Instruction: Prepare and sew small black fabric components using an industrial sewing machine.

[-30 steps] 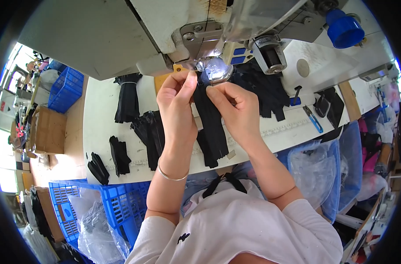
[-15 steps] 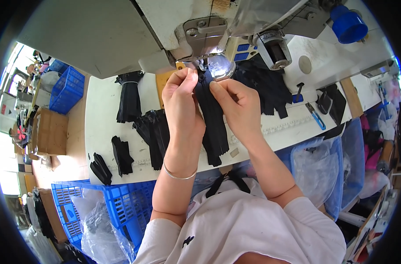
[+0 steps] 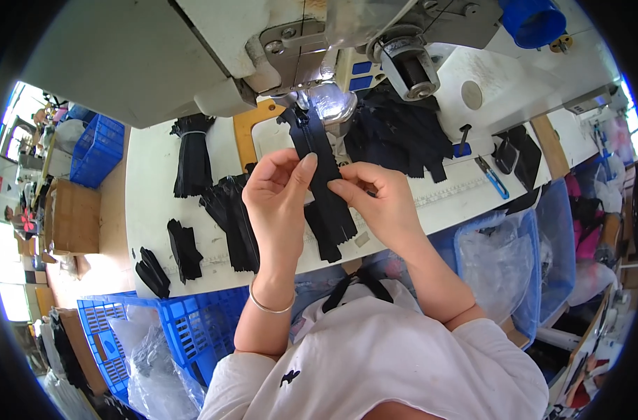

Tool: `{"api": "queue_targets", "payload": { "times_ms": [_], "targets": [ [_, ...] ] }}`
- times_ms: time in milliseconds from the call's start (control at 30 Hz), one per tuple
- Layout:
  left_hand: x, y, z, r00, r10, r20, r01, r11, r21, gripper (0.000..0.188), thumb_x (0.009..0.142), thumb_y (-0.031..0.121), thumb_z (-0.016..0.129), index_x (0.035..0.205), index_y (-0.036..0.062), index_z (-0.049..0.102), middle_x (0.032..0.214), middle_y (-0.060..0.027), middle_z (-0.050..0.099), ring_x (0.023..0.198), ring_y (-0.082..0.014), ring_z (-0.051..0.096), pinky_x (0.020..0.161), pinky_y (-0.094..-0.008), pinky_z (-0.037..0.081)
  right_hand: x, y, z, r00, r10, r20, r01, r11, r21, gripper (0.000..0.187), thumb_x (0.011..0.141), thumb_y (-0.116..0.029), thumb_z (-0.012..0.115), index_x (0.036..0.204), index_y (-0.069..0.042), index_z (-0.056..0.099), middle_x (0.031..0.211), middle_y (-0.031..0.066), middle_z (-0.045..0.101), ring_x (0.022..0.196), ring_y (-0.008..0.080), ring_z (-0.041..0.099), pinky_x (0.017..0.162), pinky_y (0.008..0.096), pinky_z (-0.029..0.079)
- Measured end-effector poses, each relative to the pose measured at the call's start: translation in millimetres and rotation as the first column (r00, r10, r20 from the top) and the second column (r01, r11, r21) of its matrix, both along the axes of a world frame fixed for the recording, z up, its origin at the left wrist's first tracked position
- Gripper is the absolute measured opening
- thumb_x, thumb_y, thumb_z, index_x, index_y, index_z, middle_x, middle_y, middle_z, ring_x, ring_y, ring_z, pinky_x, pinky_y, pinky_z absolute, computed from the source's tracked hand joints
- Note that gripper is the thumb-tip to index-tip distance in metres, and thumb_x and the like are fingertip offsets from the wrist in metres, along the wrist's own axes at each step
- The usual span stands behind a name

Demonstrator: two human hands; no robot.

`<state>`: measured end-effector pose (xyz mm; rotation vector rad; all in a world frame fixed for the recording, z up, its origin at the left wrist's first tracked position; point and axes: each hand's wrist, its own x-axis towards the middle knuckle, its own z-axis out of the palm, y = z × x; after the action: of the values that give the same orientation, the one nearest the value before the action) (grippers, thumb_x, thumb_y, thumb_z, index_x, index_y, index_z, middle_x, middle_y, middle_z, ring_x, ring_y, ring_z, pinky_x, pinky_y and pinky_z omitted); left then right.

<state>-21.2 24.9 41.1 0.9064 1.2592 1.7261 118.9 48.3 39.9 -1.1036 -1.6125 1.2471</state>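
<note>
A black zipper (image 3: 324,185) lies lengthwise below the sewing machine's (image 3: 298,52) needle area, its slider near the far end. My left hand (image 3: 278,199) pinches its left edge between thumb and fingers. On the opposite edge, my right hand (image 3: 383,199) has thumb and forefinger closed on the tape. Another black strip (image 3: 324,238) shows under the near end. Left of my left hand is a fanned stack of black zippers (image 3: 233,220). Behind it lies a tied zipper bundle (image 3: 192,157). A loose pile of black zippers (image 3: 401,133) spreads beyond my right hand.
Small black pieces (image 3: 184,250) lie on the white table's (image 3: 147,203) left side. A blue-handled cutter (image 3: 493,178) rests at the right, near a printed ruler strip (image 3: 452,193). A blue crate (image 3: 193,336) and a blue bin (image 3: 531,280) holding clear plastic stand below the front edge.
Both hands have come back from the needle area toward me, sliding down along the zipper's edges. Its far end and slider now show. The whole view has shifted slightly.
</note>
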Motion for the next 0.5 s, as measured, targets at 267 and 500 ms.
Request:
{"api": "queue_targets", "payload": {
  "times_ms": [267, 500],
  "targets": [
    [-3.8, 2.5, -1.1, 0.988, -0.079, 0.130, 0.083, 0.996, -0.028, 0.010, 0.085, 0.008, 0.069, 0.090, 0.0003, 0.063, 0.073, 0.0011, 0.062, 0.063, -0.0034, 0.051, 0.058, -0.0168, 0.039, 4.3, -3.9, 1.0, 1.000, 0.025, -0.003, -0.025, 0.998, -0.055, 0.018, 0.085, -0.013, 0.068, 0.093, 0.003, 0.067, 0.073, 0.0035, 0.064, 0.063, 0.0048, 0.054, 0.056, 0.0210, 0.042],
    [0.4, 2.5, 2.7, 0.951, -0.114, 0.286, 0.122, 0.993, -0.009, 0.006, 0.086, 0.008, 0.067, 0.086, 0.0033, 0.063, 0.074, 0.0019, 0.063, 0.061, -0.0018, 0.050, 0.055, -0.0165, 0.037, 3.0, -7.8, 5.0, 0.997, 0.003, 0.079, -0.013, 0.993, 0.119, 0.016, 0.087, -0.012, 0.064, 0.089, 0.004, 0.063, 0.072, 0.0108, 0.060, 0.061, 0.0163, 0.052, 0.057, 0.0283, 0.042]
  ]
}}
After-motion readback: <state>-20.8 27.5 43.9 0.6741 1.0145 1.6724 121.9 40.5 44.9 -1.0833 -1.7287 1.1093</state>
